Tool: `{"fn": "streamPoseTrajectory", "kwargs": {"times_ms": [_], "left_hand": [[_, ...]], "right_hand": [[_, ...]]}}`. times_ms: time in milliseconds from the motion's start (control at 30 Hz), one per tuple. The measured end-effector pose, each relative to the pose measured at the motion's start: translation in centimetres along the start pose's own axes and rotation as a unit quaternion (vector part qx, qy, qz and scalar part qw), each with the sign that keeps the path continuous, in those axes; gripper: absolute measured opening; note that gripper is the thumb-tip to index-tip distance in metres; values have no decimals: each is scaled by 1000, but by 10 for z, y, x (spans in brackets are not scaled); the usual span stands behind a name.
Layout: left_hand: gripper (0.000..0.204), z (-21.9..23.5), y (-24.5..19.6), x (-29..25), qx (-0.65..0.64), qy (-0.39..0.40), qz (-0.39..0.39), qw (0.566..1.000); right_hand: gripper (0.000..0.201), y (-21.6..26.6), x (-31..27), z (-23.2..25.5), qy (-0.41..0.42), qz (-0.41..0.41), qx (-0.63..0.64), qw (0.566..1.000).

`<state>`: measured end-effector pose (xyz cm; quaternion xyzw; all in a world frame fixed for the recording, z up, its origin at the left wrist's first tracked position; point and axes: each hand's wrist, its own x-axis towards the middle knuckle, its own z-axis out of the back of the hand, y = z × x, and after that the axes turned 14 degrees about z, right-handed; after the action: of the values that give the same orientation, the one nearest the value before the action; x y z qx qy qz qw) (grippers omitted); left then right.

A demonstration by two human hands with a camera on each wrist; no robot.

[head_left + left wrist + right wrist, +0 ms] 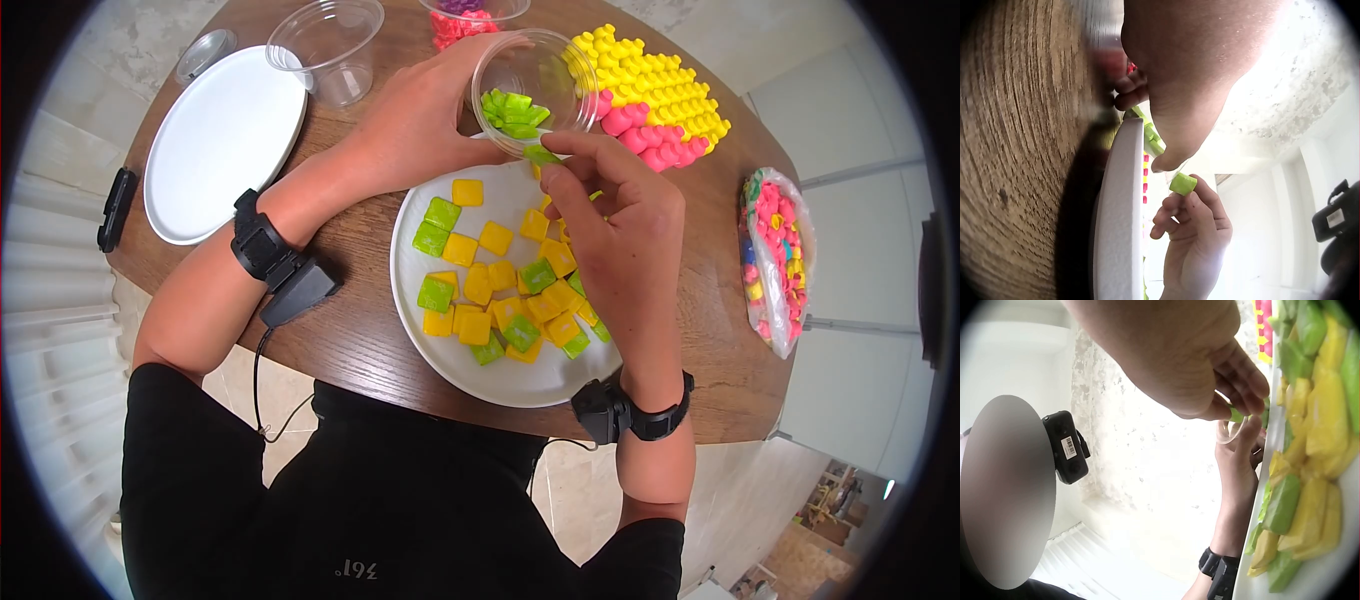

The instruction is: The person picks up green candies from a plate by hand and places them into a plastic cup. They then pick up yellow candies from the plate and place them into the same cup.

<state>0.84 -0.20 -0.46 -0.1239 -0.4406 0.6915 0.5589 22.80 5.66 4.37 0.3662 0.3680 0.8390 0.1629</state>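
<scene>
My left hand (425, 115) grips a clear plastic cup (530, 62), tilted over the far side of a white plate (412, 285). Several green square candies (515, 112) lie inside the cup. Between thumb and forefinger, my right hand (635, 235) pinches one green candy (541, 155) right at the cup's near rim; the left wrist view shows this green candy (1183, 184) too. Yellow candies (467, 193) and green candies (442, 212) are scattered over the plate, some overlapping. The right hand hides part of the plate's right side.
A white oval plate (225, 150) lies to the left, with a second clear cup (347, 82) behind it. Rows of yellow bottle-shaped pieces (640, 75) and pink ones (660, 148) stand at the back right. Near the right edge sits a plastic bag (780, 255) of colourful pieces.
</scene>
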Motion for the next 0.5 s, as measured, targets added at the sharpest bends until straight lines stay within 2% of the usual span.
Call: {"fn": "streamPoseTrajectory", "kwargs": {"times_ms": [500], "left_hand": [[91,-2,5,1,20,-18,-32,999]], "right_hand": [[17,-1,0,-1,-5,5,3,1000]]}}
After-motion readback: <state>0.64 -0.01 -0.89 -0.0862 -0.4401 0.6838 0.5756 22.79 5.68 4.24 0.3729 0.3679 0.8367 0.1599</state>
